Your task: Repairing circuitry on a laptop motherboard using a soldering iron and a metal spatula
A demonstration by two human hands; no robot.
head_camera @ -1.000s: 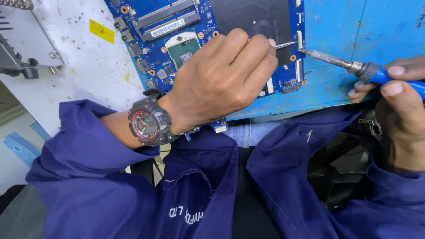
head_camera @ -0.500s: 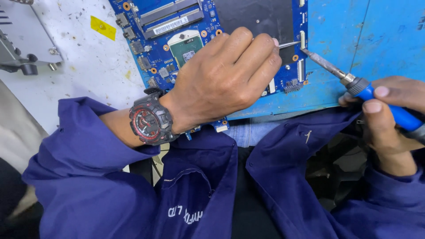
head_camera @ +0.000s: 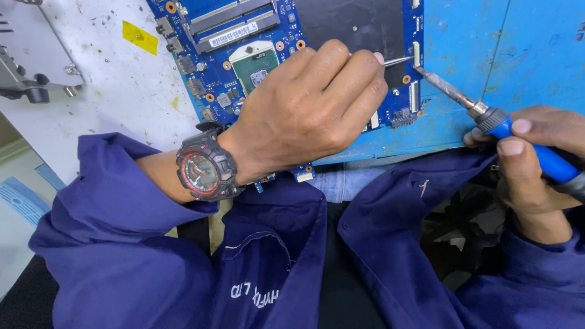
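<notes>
Scuffed white bench under a blue mat, blue motherboard straddling both. Yellow rectangular sticker left of motherboard. Left hand on motherboard, fingers pinching thin metal tweezers. Right hand right of motherboard, fingers wrapped round blue-handled soldering iron, now drawn slightly nearer the motherboard's edge.

Counts, head view:

- One blue printed circuit board, far centre, with one pale square chip on it.
- One blue-handled soldering iron, right.
- One thin silver metal wire or probe, centre right.
- Two bare hands: left hand, right hand.
- One black-and-red wristwatch.
- One yellow sticker, far left.
- One grey metal bracket, far left edge.
</notes>
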